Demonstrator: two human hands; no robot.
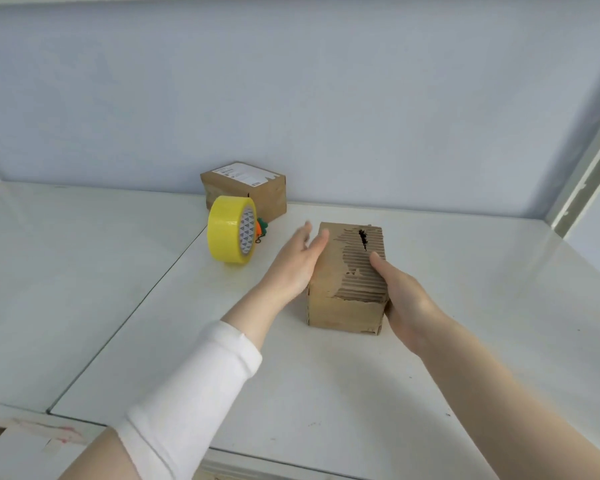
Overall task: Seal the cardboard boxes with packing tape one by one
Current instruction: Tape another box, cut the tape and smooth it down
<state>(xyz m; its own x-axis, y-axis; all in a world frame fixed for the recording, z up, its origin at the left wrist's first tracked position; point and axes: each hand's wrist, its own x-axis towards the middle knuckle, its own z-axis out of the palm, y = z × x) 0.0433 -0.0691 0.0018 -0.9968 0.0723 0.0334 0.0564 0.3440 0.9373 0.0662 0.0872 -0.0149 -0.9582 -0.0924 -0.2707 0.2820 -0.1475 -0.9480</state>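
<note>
At the table's centre, square the torn box between your flat, straight-fingered left hand at 9 o'clock and your right hand gripping its 3 o'clock edge before fetching the tape roll at 10 o'clock.

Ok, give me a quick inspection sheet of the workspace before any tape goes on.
Surface: white table, two panels with a seam between them, a few dark specks.
Job's things: near box, top skin torn to the corrugation, with a dark hole, no tape seen on it; far box, labelled, by the wall; yellow tape standing on edge, untouched.
Clutter: small orange and green item behind the tape.
Hands: left hand open, blurred, at the near box's left side; right hand grips its right side, thumb on top.
Cables: nothing seen.
Surroundings: pale blue wall behind; white frame post at right.
</note>
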